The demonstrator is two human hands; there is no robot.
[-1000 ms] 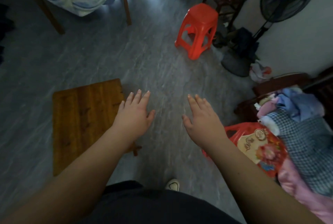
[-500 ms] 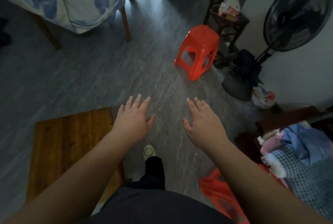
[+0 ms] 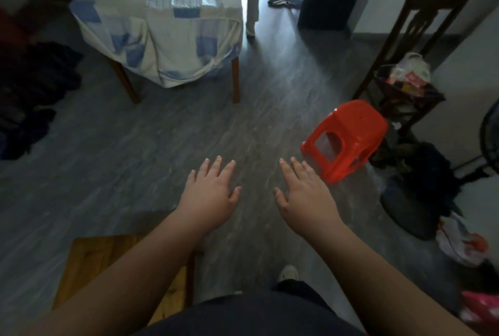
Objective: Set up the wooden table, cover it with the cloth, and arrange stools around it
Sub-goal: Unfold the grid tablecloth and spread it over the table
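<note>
The wooden table (image 3: 172, 84) stands upright at the far left under a white cloth with blue squares (image 3: 167, 30); two of its legs show below the cloth's hem. A red plastic stool (image 3: 345, 138) stands on the grey floor to the right. A small wooden board-like stool top (image 3: 100, 260) lies low at the bottom left, partly hidden by my left arm. My left hand (image 3: 209, 198) and my right hand (image 3: 303, 198) hover palm-down over the floor with fingers spread and nothing in them. The right hand is just left of the red stool, apart from it.
A dark wooden chair (image 3: 413, 65) with bags on its seat stands at the right wall, beside a floor fan base (image 3: 410, 208). Dark clothes (image 3: 29, 98) pile up at the left. A person's legs (image 3: 251, 3) stand beyond the table. My shoe (image 3: 287, 273) shows below.
The view has lifted and turned left. The covered table has come into fuller view, the wooden board has slid to the bottom edge, and the red stool has shifted right. Both hands stay spread.
</note>
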